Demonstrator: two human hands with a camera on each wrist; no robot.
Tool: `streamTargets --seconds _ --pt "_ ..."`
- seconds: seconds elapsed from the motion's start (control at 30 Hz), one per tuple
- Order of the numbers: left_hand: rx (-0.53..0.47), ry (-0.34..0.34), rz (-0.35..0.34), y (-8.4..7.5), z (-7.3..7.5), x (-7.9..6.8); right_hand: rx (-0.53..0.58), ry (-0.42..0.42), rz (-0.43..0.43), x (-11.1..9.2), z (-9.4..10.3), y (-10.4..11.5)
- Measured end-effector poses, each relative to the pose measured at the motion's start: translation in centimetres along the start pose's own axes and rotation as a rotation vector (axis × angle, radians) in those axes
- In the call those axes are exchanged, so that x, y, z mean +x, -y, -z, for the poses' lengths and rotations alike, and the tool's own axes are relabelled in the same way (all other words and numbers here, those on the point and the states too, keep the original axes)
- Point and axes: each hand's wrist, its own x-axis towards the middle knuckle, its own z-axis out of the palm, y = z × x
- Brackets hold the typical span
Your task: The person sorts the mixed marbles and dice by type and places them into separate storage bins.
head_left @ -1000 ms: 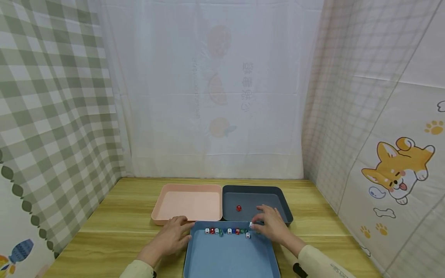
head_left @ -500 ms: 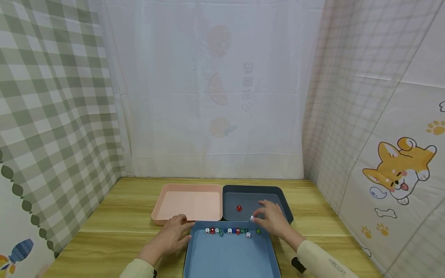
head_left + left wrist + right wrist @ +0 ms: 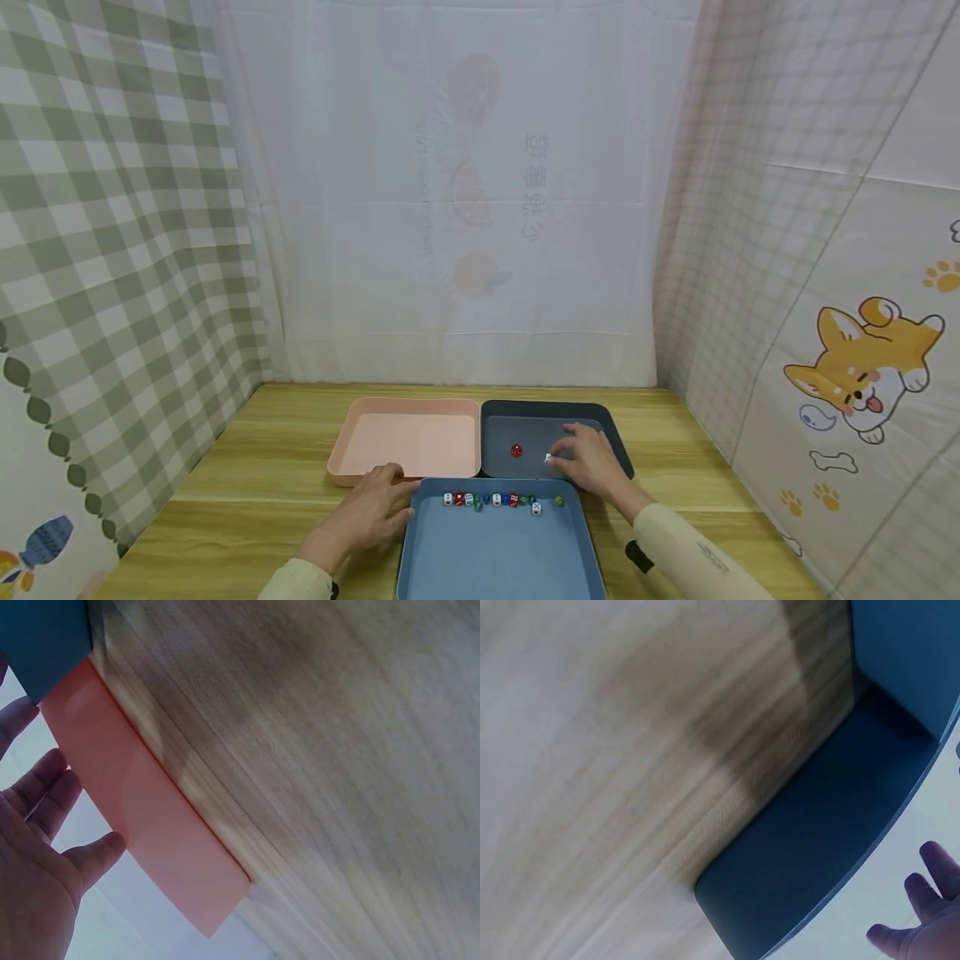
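Observation:
In the head view my right hand [image 3: 588, 461] is over the dark grey tray [image 3: 622, 450], thumb and forefinger pinching a white die [image 3: 548, 458] low inside it. A red die [image 3: 517, 451] lies in that tray to the left. My left hand [image 3: 369, 510] has loosely spread fingers at the left rim of the blue tray [image 3: 498, 554]. Along that tray's far side runs a row of several small white, red, blue and green dice [image 3: 497, 500]. One white die [image 3: 536, 509] sits slightly nearer, and a green one [image 3: 558, 501] stands apart at the right end.
A pink tray [image 3: 405, 433] stands left of the dark grey one, both behind the blue tray on the wooden table [image 3: 247, 508]. A checked curtain [image 3: 127, 208] hangs at the left, a white cloth [image 3: 360, 208] at the back and a printed one [image 3: 862, 250] at the right.
My right hand has carried the white die from the blue tray's far right corner over the rim and down into the dark grey tray. My left hand has stayed in place.

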Motion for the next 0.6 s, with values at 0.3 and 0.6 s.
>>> streamTargets --seconds 0.3,0.6 --pt "-0.002 0.006 0.004 -0.1 0.2 -0.1 -0.023 0.024 -0.002 1.8 -0.7 -0.7" --pt "0.015 -0.001 -0.003 0.1 0.0 0.0 -0.03 0.067 -0.012 2.8 -1.8 -0.9"
